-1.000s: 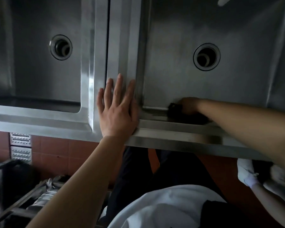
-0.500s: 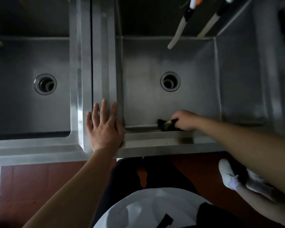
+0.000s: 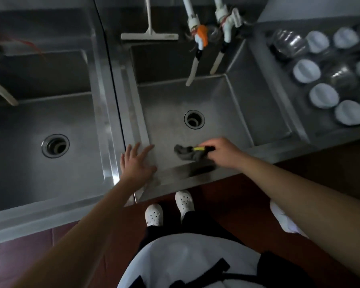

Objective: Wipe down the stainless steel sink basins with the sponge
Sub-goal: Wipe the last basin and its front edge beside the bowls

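Observation:
Two stainless steel basins lie side by side, the left basin point(image 3: 19, 129) and the right basin point(image 3: 233, 113), each with a round drain. My right hand point(image 3: 223, 152) is closed on a dark sponge with a yellow edge point(image 3: 190, 152), pressed against the near wall of the right basin just inside its front rim. My left hand point(image 3: 136, 163) rests flat with fingers spread on the steel divider point(image 3: 112, 113) at the near left corner of the right basin, holding nothing.
Two white taps point(image 3: 197, 48) with hoses hang over the back of the right basin. A white squeegee point(image 3: 149, 34) leans behind it. Several metal cups and white lids point(image 3: 320, 80) fill the tray at right. My white shoes point(image 3: 168, 208) stand on red floor tiles.
The view has pulled back and up, showing the taps and the cup tray. My right hand has lifted the sponge slightly away from the front rim; my left hand has slid toward the right basin's corner.

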`<state>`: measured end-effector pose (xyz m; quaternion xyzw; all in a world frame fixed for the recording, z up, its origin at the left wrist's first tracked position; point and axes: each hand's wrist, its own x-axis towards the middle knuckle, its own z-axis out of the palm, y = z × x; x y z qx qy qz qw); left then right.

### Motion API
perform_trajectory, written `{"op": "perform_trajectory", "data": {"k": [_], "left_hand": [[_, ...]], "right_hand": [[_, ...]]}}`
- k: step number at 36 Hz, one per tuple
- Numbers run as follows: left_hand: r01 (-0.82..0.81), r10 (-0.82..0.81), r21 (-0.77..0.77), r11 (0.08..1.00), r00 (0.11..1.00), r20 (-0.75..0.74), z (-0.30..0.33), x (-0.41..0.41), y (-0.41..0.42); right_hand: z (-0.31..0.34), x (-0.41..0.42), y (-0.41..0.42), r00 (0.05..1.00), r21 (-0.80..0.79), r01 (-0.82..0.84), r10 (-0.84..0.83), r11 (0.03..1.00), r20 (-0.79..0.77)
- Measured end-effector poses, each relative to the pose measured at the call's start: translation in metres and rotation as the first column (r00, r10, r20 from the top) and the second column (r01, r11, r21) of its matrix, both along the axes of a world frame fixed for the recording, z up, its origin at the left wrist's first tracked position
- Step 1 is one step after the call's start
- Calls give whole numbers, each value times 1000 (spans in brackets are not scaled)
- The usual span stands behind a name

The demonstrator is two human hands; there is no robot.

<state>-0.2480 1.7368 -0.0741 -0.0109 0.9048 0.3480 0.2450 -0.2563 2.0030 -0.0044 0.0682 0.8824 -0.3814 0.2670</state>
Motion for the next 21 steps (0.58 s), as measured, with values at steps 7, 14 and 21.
{"op": "perform_trajectory", "data": {"k": [7, 14, 21], "left_hand": [[188, -270, 592, 784, 961, 53, 103, -23, 32], [171, -302, 857, 487, 953, -18, 186, -44, 91], [-5, 0, 742, 670, 1000, 6, 190, -53, 132]], "right_hand": [[87, 19, 41, 929, -459, 347, -368, 818, 48], [143, 19, 58, 897, -637, 319, -441, 701, -37], [124, 10, 64, 792, -571, 448, -602, 688, -103]]}}
